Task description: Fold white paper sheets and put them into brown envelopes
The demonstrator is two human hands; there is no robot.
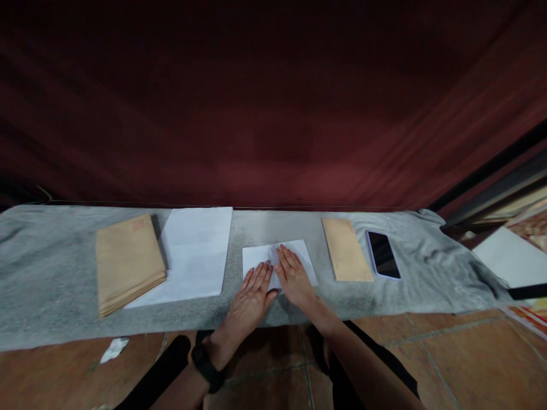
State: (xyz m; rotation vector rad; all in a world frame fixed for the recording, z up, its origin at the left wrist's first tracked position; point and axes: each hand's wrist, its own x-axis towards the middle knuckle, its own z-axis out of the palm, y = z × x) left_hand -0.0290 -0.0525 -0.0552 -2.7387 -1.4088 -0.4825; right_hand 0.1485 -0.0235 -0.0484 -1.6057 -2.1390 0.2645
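basically, left grip (252, 295) and right grip (296, 278) lie flat, fingers extended, pinching nothing; creased white paper (255, 254) sits directly under both, on the cloth-covered bench (280, 224). likely light, thin, bends easily, may slide; best hold: outer edges, just beside each grip.

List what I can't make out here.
Head view:
Middle of the small white paper: covered by the left hand and right hand.
Part of the large white paper: hidden under the brown stack.
Red print on that stack: too small and blurred to read.
Right forearm: cut off by the bottom edge.
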